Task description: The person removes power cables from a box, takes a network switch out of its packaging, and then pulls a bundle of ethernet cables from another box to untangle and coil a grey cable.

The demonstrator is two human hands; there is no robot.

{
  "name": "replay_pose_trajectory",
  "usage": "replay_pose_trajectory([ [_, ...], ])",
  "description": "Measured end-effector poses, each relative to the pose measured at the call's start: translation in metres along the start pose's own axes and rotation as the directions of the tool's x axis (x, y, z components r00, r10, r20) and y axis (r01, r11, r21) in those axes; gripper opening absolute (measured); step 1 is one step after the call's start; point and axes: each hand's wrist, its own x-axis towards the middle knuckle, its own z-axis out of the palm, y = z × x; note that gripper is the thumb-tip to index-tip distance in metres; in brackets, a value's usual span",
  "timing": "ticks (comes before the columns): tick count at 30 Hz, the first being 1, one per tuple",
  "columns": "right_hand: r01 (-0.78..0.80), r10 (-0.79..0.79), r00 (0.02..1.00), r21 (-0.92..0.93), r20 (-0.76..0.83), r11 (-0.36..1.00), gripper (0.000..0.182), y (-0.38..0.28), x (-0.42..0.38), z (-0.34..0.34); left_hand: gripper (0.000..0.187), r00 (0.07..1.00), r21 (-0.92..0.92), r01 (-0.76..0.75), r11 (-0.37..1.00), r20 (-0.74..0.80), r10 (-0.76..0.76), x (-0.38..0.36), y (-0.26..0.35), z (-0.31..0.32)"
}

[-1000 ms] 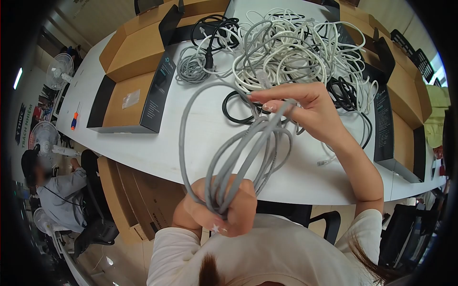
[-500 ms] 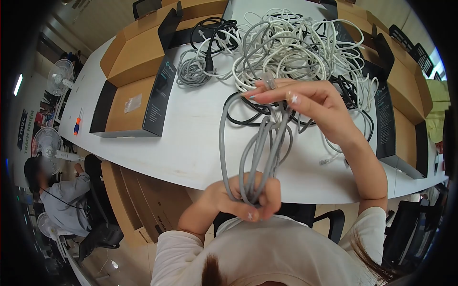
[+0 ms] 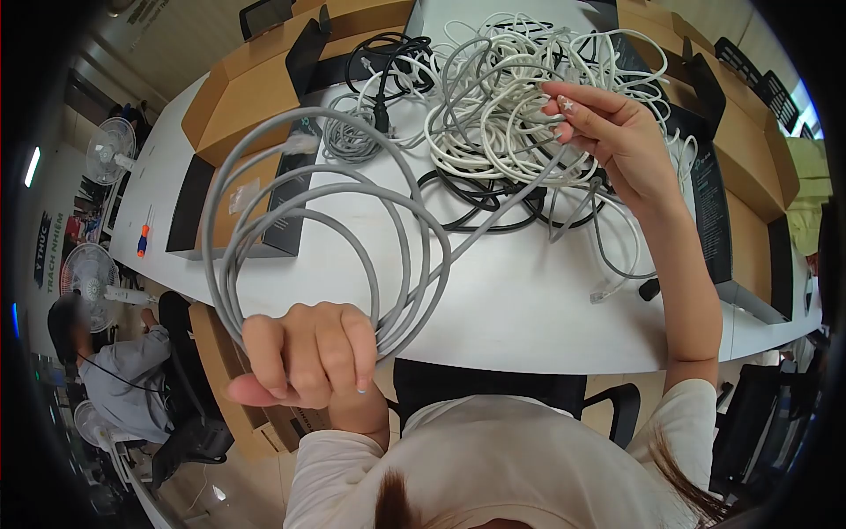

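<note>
Head view: a white table (image 3: 493, 309) with a curved near edge, seen from above the person's own hands
Left hand (image 3: 304, 357): closed around the bottom of a grey cable coil (image 3: 326, 238), fingers curled over the bundled strands, held just off the table's near edge
Grey cable coil: several round, smooth loops of thin grey cord, standing open above the near-left part of the table; one strand runs straight and taut up to the right hand
Right hand (image 3: 617, 141): raised over the far-right part of the table, fingertips pinched on that grey strand
Hands: well apart, joined only by the stretched cable
Cable pile (image 3: 520, 106): a loose tangle of white and grey cords at the far middle of the table, directly beneath and behind the right hand; black cables (image 3: 480, 198) loop out from under its near side
Small grey bundle (image 3: 352, 132): a tight wound coil left of the pile, partly behind the held loops
Cardboard boxes (image 3: 238, 115): brown, flat-sided, with dark printed sleeves, along the far-left edge; the coil overlaps them in view
Boxes at right (image 3: 749, 167): same brown card, lining the right edge
Screwdriver (image 3: 141, 240): orange and blue handle, at the left edge
Floor fans (image 3: 88, 269): white, beyond the left edge, near a seated person (image 3: 115, 370)
</note>
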Motion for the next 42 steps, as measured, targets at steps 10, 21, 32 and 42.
replay_pose_trajectory([
  [10, 0.345, -0.343, 0.938, -0.27, 0.056, 0.899, 0.023, -0.021, -0.021, 0.026, 0.04, 0.601, -0.033, 0.76, 0.649, -0.343, -0.722, -0.018, -0.032, 0.023],
  [21, 0.894, -0.615, 0.441, -0.265, 0.653, 0.36, 0.022, -0.006, -0.064, 0.075, 0.106, 0.343, -0.239, 0.705, 0.667, -0.709, -0.616, -0.033, -0.044, 0.03],
  [32, 0.904, -0.519, 0.401, -0.417, 0.755, 0.091, 0.018, -0.016, -0.094, 0.087, 0.073, 0.565, -0.038, 0.783, 0.621, -0.375, -0.735, -0.043, -0.039, 0.014],
  [42, 0.845, -0.2, 0.508, -0.44, 0.838, 0.304, 0.024, -0.041, -0.1, 0.067, 0.047, 0.566, -0.092, 0.763, 0.64, -0.385, -0.729, -0.049, -0.058, 0.013],
])
